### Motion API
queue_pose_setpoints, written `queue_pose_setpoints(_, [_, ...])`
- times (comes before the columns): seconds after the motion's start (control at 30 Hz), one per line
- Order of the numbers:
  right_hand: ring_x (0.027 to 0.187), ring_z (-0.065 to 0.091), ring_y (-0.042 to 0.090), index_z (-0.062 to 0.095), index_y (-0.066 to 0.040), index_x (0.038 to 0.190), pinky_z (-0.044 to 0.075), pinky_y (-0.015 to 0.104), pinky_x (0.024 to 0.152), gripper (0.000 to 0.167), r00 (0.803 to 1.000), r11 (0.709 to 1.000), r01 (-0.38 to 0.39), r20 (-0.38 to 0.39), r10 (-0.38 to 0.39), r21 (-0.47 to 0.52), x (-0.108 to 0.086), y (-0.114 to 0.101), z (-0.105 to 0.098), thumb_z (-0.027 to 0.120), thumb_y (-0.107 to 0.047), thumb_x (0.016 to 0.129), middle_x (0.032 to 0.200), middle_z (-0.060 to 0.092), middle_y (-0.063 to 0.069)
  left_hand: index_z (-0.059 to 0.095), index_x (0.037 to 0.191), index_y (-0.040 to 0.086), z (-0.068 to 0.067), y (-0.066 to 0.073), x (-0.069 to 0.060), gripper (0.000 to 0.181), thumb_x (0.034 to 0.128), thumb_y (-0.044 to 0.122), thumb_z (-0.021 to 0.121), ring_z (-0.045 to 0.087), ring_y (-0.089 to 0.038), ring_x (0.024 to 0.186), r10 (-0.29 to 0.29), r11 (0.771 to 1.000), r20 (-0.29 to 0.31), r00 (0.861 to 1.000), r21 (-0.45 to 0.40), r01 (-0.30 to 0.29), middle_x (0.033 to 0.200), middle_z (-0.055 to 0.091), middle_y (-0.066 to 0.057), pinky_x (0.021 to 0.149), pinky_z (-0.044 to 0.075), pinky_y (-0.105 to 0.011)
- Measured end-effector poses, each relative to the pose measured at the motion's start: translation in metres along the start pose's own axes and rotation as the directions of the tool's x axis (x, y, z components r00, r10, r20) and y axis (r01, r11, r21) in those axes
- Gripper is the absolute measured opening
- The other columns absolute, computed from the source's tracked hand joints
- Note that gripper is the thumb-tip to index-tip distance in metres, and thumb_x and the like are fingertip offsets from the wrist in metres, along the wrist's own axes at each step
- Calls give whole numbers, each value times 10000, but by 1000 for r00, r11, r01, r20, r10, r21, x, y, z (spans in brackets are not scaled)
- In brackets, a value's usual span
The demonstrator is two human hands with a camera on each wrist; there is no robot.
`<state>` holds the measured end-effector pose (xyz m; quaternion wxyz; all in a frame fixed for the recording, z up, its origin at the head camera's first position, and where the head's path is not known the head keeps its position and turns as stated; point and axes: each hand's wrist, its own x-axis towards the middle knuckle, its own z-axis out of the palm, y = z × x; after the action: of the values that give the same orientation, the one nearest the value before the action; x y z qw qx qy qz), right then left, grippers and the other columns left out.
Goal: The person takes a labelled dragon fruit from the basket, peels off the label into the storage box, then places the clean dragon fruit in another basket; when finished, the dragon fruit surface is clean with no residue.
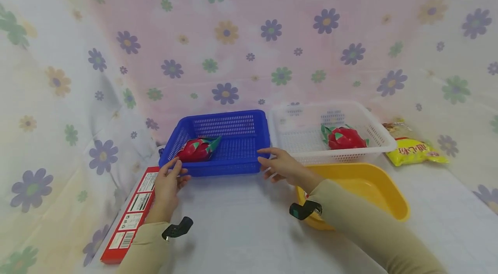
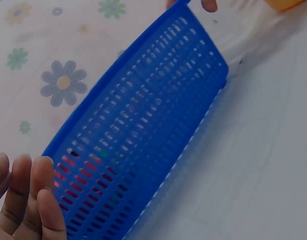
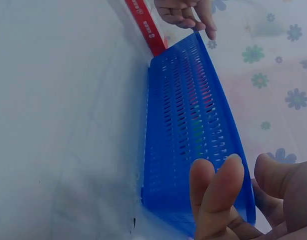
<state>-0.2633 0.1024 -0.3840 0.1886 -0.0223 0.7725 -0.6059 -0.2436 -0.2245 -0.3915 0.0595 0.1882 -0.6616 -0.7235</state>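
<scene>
A blue slotted basket (image 1: 223, 169) stands on the white-covered table against the patterned cloth. Inside, at its left, lies a red dragon fruit (image 1: 196, 151) with green tips. My left hand (image 1: 168, 185) is at the front left corner, fingers loosely bent near the rim. At the front right corner is my right hand (image 1: 283, 167), its fingers spread. In the right wrist view, the basket's rim (image 3: 228, 120) runs between the thumb and the fingers, with a gap at the thumb. Neither hand visibly pinches the basket.
A white basket (image 1: 278, 157) with another red dragon fruit (image 1: 346, 138) adjoins on the right. A yellow tray (image 1: 400, 211) lies in front of it, partly under my right forearm. Yellow packets (image 1: 414, 151) lie far right. A red box (image 1: 130, 218) lies at left.
</scene>
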Motion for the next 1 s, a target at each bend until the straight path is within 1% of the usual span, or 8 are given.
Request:
queue_pose_setpoints(0.23, [742, 685, 188, 459, -188, 1454, 533, 234, 553, 492, 1000, 998, -3, -2, 3, 55, 9, 0, 11, 586, -305, 993, 1184, 647, 232, 512, 1336, 162, -9, 14, 12, 396, 977, 302, 602, 672, -15, 621, 79, 992, 16, 997, -102, -77, 741, 678, 133, 611, 547, -149])
queue_pose_setpoints(0.37, [765, 694, 209, 487, -182, 1431, 535, 228, 552, 473, 1000, 998, 0, -22, 2, 66, 13, 0, 18, 592, -313, 989, 1131, 661, 192, 539, 1255, 169, -8, 26, 20, 294, 978, 234, 610, 674, -14, 633, 128, 988, 6, 992, -87, -127, 750, 670, 126, 617, 554, -147])
queue_pose_setpoints(0.47, [746, 692, 201, 500, -173, 1416, 530, 220, 541, 471, 999, 997, 2, -42, 1, 74, 16, 0, 23, 597, -332, 983, 1082, 675, 165, 541, 1284, 129, -4, 34, 27, 330, 975, 214, 617, 666, -10, 681, 174, 985, 12, 985, -9, -174, 782, 642, 139, 659, 565, -151])
queue_pose_setpoints(0.57, [720, 684, 192, 515, -169, 1398, 519, 214, 532, 475, 998, 994, -2, -55, 8, 107, 18, 0, 26, 621, -340, 967, 1049, 685, 154, 547, 1341, 84, 2, 41, 34, 408, 972, 243, 623, 646, -13, 752, 205, 970, 4, 979, 133, -204, 861, 613, 130, 702, 561, -156])
queue_pose_setpoints(0.63, [712, 682, 190, 524, -170, 1386, 517, 211, 528, 478, 998, 992, -5, -59, 13, 127, 18, 0, 28, 640, -342, 955, 1028, 688, 143, 551, 1367, 85, 6, 44, 38, 444, 970, 271, 624, 633, -54, 827, 204, 954, -1, 979, 225, -199, 971, 617, 77, 742, 552, -176])
queue_pose_setpoints(0.73, [707, 686, 192, 533, -166, 1379, 517, 210, 524, 485, 998, 990, -8, -63, 17, 143, 18, 0, 30, 662, -332, 941, 1001, 690, 129, 546, 1386, 103, 12, 48, 44, 464, 974, 308, 605, 605, -147, 986, 199, 914, 3, 980, 359, -187, 1188, 611, -64, 844, 523, -239])
queue_pose_setpoints(0.9, [691, 684, 191, 542, -157, 1368, 519, 214, 515, 474, 997, 989, -1, -80, 13, 150, 17, 0, 30, 667, -315, 939, 973, 684, 125, 506, 1419, 90, 20, 54, 53, 501, 979, 313, 591, 526, -321, 1266, 180, 869, 62, 982, 458, -188, 1434, 507, -192, 1095, 447, -440])
queue_pose_setpoints(1.0, [691, 680, 194, 544, -156, 1370, 515, 215, 512, 474, 997, 988, -5, -78, 17, 157, 17, 0, 30, 669, -306, 938, 971, 681, 120, 483, 1433, 83, 23, 55, 57, 534, 971, 324, 601, 450, -375, 1354, 150, 852, 85, 985, 495, -173, 1491, 442, -212, 1157, 379, -498])
